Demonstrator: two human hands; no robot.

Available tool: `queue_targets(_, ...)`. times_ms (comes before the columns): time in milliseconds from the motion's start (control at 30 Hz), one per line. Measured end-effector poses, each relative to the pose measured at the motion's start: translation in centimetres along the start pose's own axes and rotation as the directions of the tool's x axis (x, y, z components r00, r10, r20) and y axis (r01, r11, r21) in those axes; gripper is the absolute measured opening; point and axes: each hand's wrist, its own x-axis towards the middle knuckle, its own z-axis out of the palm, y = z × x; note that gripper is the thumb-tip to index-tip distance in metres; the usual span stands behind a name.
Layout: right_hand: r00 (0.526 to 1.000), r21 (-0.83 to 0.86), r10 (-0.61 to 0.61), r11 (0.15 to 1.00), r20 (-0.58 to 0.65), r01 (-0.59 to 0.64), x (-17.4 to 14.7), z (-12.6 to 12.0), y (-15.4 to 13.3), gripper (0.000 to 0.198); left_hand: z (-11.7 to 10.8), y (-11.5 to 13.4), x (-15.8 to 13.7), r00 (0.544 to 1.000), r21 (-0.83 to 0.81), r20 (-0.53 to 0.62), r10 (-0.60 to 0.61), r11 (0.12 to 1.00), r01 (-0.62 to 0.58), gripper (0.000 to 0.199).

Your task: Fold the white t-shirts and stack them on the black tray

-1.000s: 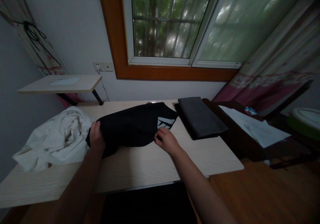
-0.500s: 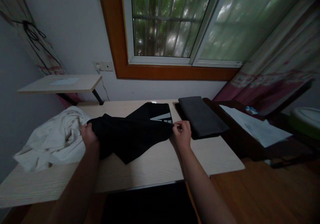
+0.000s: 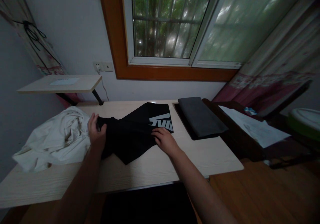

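A black pair of shorts point(image 3: 130, 134) with a pale letter print lies folded over on the light wooden table point(image 3: 150, 170). At its left end is my left hand point(image 3: 97, 132), thumb and fingers apart around the edge of the cloth. My right hand point(image 3: 165, 140) rests its fingers on the cloth just below the print, palm down and loosely bent, gripping nothing that I can see. Beside my left hand lies a crumpled white cloth point(image 3: 57, 137).
A dark grey folded item point(image 3: 200, 115) lies on the table at the right. A small raised shelf point(image 3: 82, 84) stands at the back left. Beyond the table's right side, white paper point(image 3: 252, 125) lies on a dark surface, near a green container with a pale top point(image 3: 305, 117).
My right hand has let go of the shorts' right corner and moved left onto the cloth. The upper layer has dropped, showing more print. My left hand has opened its fingers.
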Motion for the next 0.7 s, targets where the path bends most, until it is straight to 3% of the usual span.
queue_targets(100,0.999,-0.019,0.038,0.999,-0.007,-0.038,0.0,-0.2,0.5,0.029,0.2,0.7,-0.4,0.956,0.140,0.232,0.180,0.966,-0.216,0.039)
queue_targets(233,0.990,-0.068,0.134,0.988,-0.047,-0.137,-0.1,-0.6,1.1,0.029,0.6,2.0,-1.5,0.816,0.227,0.561,0.139,0.922,-0.313,0.032)
queue_targets(333,0.952,-0.134,0.271,0.948,-0.143,-0.289,-0.2,-1.0,1.5,0.029,0.8,3.2,-2.3,0.742,0.311,0.665,0.088,0.870,-0.382,0.035)
queue_targets(433,0.884,-0.189,0.417,0.870,-0.213,-0.456,-0.4,-1.4,1.6,0.028,0.5,4.0,-2.7,0.678,0.262,0.715,0.172,0.833,-0.488,0.037)
queue_targets(500,0.845,-0.216,0.488,0.820,-0.219,-0.530,-0.6,-1.7,1.5,0.027,0.0,3.9,-2.6,0.700,0.259,0.665,0.263,0.797,-0.545,0.035)
queue_targets(567,0.823,-0.229,0.527,0.792,-0.210,-0.566,-0.8,-1.9,1.6,0.026,-0.7,3.3,-2.2,0.785,0.322,0.538,0.309,0.785,-0.530,0.032)
queue_targets(633,0.802,-0.222,0.559,0.772,-0.209,-0.596,-0.9,-2.1,1.9,0.027,-1.5,2.6,-1.6,0.893,0.406,0.334,0.301,0.809,-0.424,0.032)
queue_targets(700,0.773,-0.203,0.592,0.748,-0.229,-0.632,-1.0,-2.3,2.3,0.028,-2.2,1.9,-0.9,0.961,0.459,0.119,0.251,0.844,-0.277,0.031)
